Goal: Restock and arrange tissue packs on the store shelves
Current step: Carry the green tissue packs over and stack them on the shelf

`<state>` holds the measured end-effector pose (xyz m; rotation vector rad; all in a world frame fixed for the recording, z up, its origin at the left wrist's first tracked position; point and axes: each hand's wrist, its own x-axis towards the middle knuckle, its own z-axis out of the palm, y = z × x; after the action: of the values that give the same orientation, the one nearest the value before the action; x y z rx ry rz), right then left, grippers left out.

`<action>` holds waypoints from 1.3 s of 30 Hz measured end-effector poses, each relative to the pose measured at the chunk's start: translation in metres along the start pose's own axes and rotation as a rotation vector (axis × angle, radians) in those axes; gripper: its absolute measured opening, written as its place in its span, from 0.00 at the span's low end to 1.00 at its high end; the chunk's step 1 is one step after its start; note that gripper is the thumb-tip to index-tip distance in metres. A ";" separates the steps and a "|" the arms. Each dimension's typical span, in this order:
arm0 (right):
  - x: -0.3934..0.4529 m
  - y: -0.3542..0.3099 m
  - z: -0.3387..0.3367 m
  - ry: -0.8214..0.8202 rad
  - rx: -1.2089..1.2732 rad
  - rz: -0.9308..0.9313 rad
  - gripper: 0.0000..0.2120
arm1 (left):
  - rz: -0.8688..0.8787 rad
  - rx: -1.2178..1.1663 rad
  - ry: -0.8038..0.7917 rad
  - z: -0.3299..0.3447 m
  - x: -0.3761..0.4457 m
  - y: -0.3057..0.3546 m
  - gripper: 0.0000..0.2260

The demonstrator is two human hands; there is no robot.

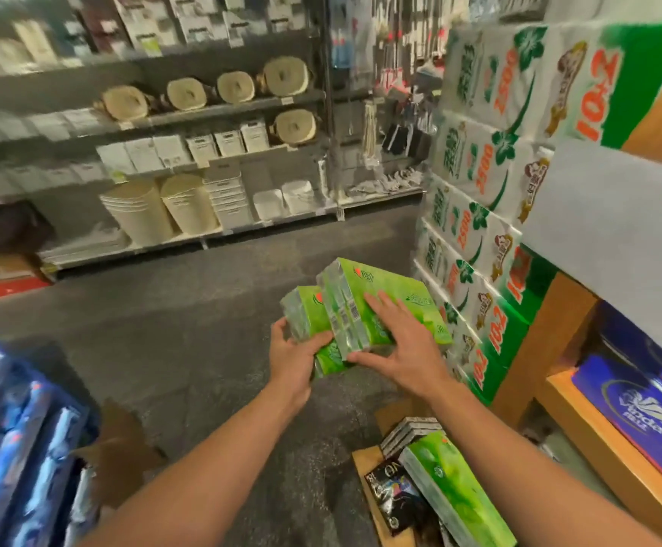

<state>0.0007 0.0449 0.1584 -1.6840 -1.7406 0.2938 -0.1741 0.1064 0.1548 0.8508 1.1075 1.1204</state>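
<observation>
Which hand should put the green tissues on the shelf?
Probably the right hand: it lies on the bigger green pack, nearest the stacked packs on the right. The left hand grips the smaller green pack, farther away.

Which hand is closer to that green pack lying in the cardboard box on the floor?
Right. The right hand is almost straight above the green pack in the box; the left hand is farther off to the left.

Green tissue packs [384, 309], blue packs [637, 404], grey floor [187, 341]
</observation>
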 end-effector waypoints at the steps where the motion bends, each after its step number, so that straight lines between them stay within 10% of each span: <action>1: 0.005 -0.021 0.003 -0.002 0.011 -0.046 0.47 | 0.031 -0.015 0.024 -0.016 -0.006 0.014 0.30; 25: -0.032 -0.751 0.256 0.001 0.651 -1.074 0.46 | 0.863 0.021 0.858 -0.624 -0.334 0.379 0.33; 39: 0.009 -0.977 0.389 -0.024 0.746 -1.290 0.47 | 1.056 0.161 1.074 -0.824 -0.350 0.494 0.35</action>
<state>-1.0077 0.0368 0.4575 0.0832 -2.0000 0.2759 -1.1148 -0.1162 0.4882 0.9955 1.6566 2.5818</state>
